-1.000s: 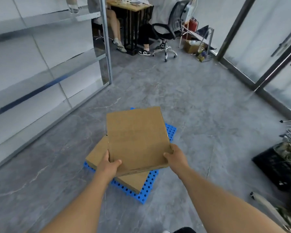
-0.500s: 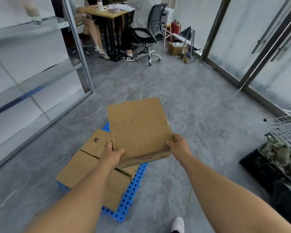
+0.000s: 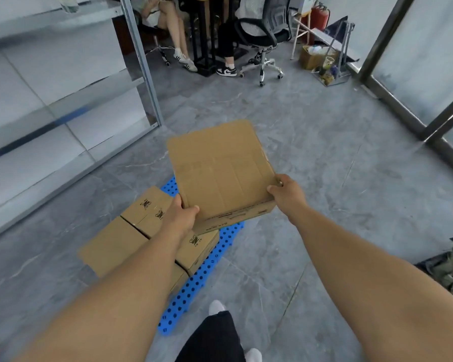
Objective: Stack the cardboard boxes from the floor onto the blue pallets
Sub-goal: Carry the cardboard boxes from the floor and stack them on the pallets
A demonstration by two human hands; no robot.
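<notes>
Cardboard: one box (image 3: 221, 171) between two hands, two boxes (image 3: 152, 231) on one blue pallet (image 3: 209, 259).

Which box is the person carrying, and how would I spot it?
Find the blue pallet on the grey floor. Above it, the left hand and right hand hold a flat cardboard box; unlike the boxes resting on the pallet, it is in the air.

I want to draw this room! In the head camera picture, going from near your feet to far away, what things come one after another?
Blue pallet → boxes stacked on the pallet → box held by the left hand and right hand, cardboard box → office chair → red fire extinguisher.
</notes>
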